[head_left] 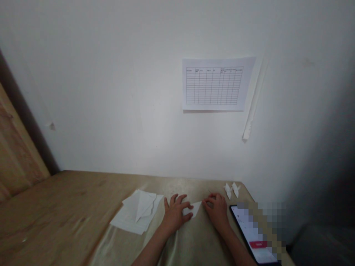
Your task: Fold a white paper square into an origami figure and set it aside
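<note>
A small white folded paper [196, 209] with a pointed right corner lies on the table between my hands. My left hand [176, 213] rests over its left part, fingers spread, with thumb and index finger apart on the paper. At the pointed corner, the fingertips of my right hand [216, 208] are pinched together on the paper's tip. Left of my left hand is a loose stack of white paper sheets [129, 214], with a folded triangular piece [144, 207] on top. Two small folded paper shapes [227, 191] stand beyond my right hand, near the table's far right corner.
A phone [251, 236] with a lit screen lies right of my right forearm, partly blurred out. The table [83, 199] has a shiny brown cover and meets a white wall. A printed grid sheet [213, 85] hangs there. Wooden furniture [19, 147] stands at left.
</note>
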### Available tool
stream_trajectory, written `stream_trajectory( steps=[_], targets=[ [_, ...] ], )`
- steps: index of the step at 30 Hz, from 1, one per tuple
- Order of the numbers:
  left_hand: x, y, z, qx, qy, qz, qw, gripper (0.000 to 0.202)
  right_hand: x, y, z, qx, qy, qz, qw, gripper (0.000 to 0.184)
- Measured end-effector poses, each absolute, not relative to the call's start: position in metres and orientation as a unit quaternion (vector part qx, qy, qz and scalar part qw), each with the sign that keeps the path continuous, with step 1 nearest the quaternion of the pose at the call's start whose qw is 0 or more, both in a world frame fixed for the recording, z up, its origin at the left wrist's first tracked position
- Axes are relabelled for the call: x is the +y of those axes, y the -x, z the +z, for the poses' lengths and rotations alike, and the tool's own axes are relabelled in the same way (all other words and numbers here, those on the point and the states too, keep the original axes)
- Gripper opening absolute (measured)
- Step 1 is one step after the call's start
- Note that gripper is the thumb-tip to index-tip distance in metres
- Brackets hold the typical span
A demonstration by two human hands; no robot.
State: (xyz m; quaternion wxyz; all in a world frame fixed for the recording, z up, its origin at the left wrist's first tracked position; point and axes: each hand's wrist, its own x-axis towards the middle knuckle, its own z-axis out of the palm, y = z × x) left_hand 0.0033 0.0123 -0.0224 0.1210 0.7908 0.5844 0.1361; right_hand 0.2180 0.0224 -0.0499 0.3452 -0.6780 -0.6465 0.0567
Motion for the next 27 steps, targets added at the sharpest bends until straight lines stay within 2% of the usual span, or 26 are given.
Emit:
stream_trajectory(
  steps=[13,27],
  targets=[
    [0.013,-0.003,-0.024,0.584,-0.788,0.152,0.122,0.028,0.010,-0.209,-0.038,-0.699,0.651,0.108,0.277,0.014],
    [0.013,-0.003,-0.024,0.581,-0.792,0.147,0.119,0.031,0.001,-0.204,-0.030,-0.757,0.566,0.184,0.270,0.006]
  ],
)
